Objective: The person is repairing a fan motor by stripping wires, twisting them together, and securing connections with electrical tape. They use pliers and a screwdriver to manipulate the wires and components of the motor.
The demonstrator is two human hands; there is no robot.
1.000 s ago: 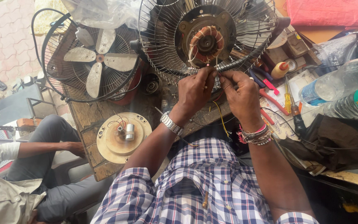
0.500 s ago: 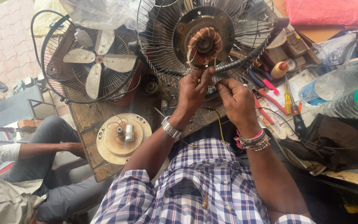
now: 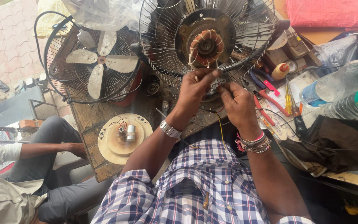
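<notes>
We hold both arms stretched forward and up from our chest, forearms bare, sleeves ending above the elbows. Our left hand (image 3: 195,89) is raised highest, fingers (image 3: 212,74) curled and pinched together at the tips, a metal watch (image 3: 170,129) on that wrist. Our right hand (image 3: 239,103) sits just beside it and slightly lower, fingers bent inward in a pinch, knuckles up, beaded bracelets (image 3: 253,144) around the wrist. The two hands nearly touch.
</notes>
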